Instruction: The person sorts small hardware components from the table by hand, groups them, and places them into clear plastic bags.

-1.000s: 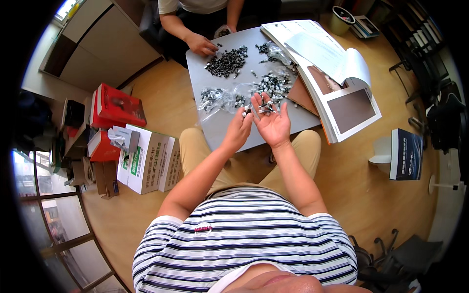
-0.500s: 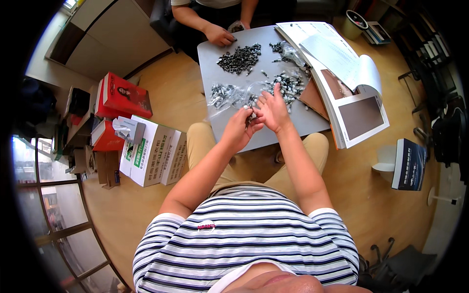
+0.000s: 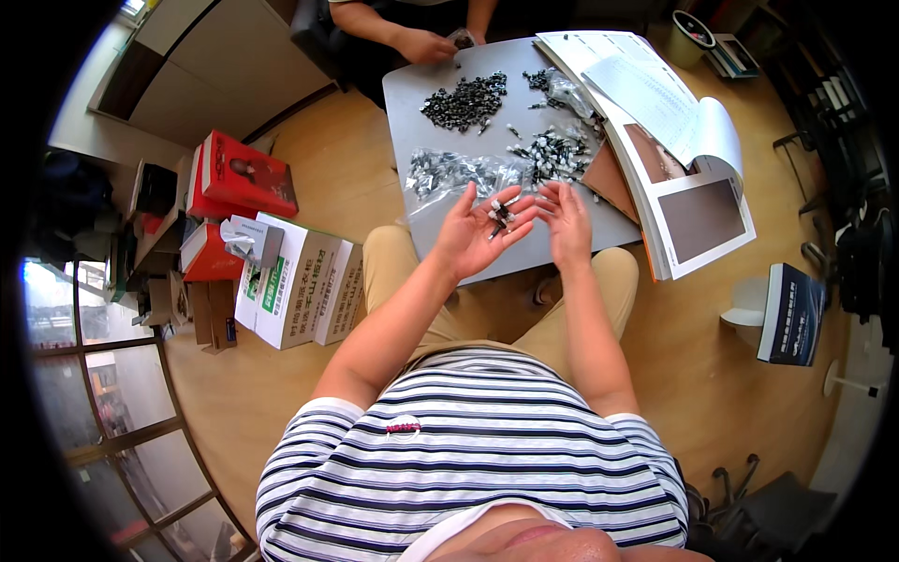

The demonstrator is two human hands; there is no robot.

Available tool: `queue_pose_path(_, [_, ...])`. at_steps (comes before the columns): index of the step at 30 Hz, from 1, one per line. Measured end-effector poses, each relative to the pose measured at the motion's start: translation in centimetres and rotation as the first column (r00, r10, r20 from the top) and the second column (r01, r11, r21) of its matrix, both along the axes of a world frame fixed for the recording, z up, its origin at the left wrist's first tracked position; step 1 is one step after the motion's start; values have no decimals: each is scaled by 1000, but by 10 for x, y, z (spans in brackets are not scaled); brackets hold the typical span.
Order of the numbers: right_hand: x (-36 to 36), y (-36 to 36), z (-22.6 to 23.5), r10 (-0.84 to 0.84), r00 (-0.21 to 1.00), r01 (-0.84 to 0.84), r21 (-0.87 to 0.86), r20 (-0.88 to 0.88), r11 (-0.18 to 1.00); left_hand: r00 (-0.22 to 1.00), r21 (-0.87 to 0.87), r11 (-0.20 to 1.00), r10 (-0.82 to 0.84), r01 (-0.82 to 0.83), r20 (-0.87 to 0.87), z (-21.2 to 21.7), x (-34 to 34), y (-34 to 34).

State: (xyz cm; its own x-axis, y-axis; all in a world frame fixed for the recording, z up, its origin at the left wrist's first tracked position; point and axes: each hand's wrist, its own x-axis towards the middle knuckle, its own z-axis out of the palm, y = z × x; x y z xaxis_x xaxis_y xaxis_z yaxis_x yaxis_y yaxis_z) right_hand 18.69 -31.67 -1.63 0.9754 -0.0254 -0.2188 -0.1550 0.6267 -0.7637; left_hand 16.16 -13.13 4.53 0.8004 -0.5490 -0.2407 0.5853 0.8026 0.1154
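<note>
My left hand (image 3: pixel 473 238) is palm up with its fingers stretched out, and several small black-and-white hardware fittings (image 3: pixel 501 216) lie in it. Close beside it, my right hand (image 3: pixel 568 225) has its fingers loosely spread, and I see nothing in them. Beyond my hands, clear plastic bags (image 3: pixel 440 175) with small metal pieces lie on the grey table (image 3: pixel 435 219). A pile of similar black-and-white fittings (image 3: pixel 554 153) lies just past my right hand. Farther back is a pile of small dark fittings (image 3: pixel 464 102).
Across the table another person's hand (image 3: pixel 426 46) is by a small bag (image 3: pixel 461 38). A large open sample book (image 3: pixel 698 225) with loose sheets covers the table's right side. White boxes (image 3: pixel 290 290) and red books (image 3: pixel 245 178) stand at left; a dark blue box (image 3: pixel 791 314) is at right.
My hands have moved apart, and my left palm has turned up, showing the fittings in it. My right hand has shifted right. The other person's hand has drawn back from the table.
</note>
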Motion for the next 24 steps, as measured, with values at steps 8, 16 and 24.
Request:
queue_pose_path(8, [20,-34,-65,16,996,85,-991,87,106,995,58,998,1,5,-100,-19,-18,-27])
queue_pose_path(16, [-3,-35,-25,-125,990,12,-845,-65,535,981,177,982,102,-73,-164,-42,2,-57])
queue_pose_path(24, [-3,-40,16,-62,998,59,-769,26,637,865,241,877,463,-415,-193,-49,38,-58])
